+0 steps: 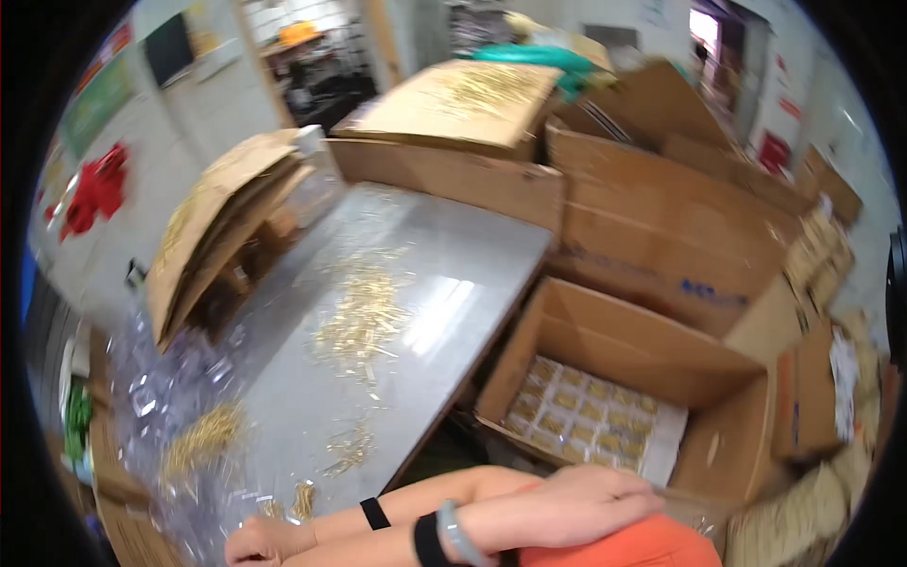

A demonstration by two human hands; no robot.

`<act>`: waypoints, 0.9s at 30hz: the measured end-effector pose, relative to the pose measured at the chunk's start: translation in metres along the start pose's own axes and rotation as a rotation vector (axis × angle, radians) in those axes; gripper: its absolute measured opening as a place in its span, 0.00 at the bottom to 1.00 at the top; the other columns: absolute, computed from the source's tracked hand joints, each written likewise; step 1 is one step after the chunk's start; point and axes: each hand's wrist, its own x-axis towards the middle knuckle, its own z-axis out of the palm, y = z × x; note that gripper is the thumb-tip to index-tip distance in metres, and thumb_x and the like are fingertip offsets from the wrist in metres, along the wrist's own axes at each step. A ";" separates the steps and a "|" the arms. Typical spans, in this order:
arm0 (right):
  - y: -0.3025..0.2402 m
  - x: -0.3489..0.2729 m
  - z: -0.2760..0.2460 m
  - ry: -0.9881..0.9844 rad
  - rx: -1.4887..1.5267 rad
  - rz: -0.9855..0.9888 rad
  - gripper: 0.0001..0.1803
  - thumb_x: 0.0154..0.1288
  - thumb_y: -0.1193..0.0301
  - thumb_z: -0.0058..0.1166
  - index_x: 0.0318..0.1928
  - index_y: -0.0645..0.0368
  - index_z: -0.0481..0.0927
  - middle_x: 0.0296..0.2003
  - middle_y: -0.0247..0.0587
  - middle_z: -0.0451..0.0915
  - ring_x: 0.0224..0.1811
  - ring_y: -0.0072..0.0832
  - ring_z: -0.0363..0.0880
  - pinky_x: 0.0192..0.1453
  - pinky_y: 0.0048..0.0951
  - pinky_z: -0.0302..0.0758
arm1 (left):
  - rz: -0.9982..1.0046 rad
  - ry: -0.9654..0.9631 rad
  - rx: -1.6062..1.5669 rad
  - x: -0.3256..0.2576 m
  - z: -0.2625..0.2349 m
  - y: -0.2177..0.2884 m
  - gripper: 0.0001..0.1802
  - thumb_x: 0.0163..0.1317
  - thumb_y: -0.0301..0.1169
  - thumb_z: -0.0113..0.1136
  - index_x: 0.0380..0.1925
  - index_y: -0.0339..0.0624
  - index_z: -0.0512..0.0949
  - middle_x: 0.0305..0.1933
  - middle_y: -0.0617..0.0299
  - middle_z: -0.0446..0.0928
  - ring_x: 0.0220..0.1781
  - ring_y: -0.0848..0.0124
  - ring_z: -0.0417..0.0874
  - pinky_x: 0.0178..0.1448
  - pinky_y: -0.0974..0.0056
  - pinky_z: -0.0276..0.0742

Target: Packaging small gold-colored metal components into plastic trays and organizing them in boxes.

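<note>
With the left hand (576,501) laid flat and released, gold pins (302,499) on the table (453,283) are best gathered in small bunches by the right hand (269,543), whose grip cannot be told.

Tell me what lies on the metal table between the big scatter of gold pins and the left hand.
In the head view, a smaller clump of gold pins lies on the metal table between the big scatter and the left hand.

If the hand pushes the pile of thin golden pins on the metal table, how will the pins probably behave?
The golden pins lie loose and scattered on the smooth, shiny metal table, so they would probably slide and spread instead of moving together. They look thin and straight, so some may roll. Picking up a bunch likely drops a few. The left hand rests at the table's near edge.
</note>
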 end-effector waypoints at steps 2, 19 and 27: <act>0.012 -0.020 -0.003 0.039 -0.021 0.040 0.11 0.66 0.68 0.58 0.30 0.63 0.79 0.24 0.46 0.79 0.26 0.39 0.78 0.31 0.38 0.72 | 0.076 0.159 0.098 -0.011 -0.004 0.005 0.19 0.76 0.40 0.50 0.48 0.36 0.82 0.46 0.46 0.83 0.50 0.49 0.82 0.57 0.52 0.76; -0.155 -0.028 -0.257 0.055 -0.902 0.081 0.08 0.67 0.68 0.63 0.32 0.59 0.82 0.24 0.43 0.80 0.23 0.35 0.80 0.30 0.33 0.76 | -0.196 0.620 0.079 -0.110 0.004 -0.064 0.10 0.69 0.32 0.65 0.40 0.34 0.83 0.35 0.56 0.83 0.32 0.66 0.84 0.38 0.63 0.79; -0.171 0.078 -0.212 0.223 -0.750 -0.404 0.09 0.59 0.68 0.64 0.26 0.59 0.80 0.22 0.45 0.79 0.24 0.44 0.81 0.30 0.39 0.77 | -0.338 0.429 -0.364 -0.009 0.012 -0.167 0.31 0.63 0.45 0.70 0.57 0.35 0.75 0.38 0.53 0.85 0.28 0.63 0.85 0.34 0.59 0.81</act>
